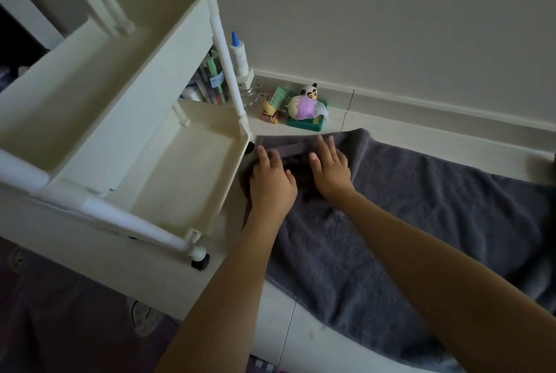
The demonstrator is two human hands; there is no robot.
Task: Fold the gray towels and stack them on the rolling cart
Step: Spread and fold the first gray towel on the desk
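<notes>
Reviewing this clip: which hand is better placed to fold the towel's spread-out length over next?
Probably the right hand. It lies flat on the gray towel on the side where the unfolded cloth spreads away. The left hand rests flat at the end by the rolling cart, well placed to pin it.

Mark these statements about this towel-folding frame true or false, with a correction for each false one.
1. Both hands rest on the gray towel. True: the left hand and right hand lie on its far end with fingers spread.
2. A folded towel already sits in the rolling cart. False: the tray bottoms that show hold no towel.
3. The towel lies spread on the floor beside the cart. True.
4. The small toys sit on the towel. False: they stand on the floor by the wall, beyond the towel's edge.
5. The right hand grips a cart post. False: it lies flat on the towel.
</notes>
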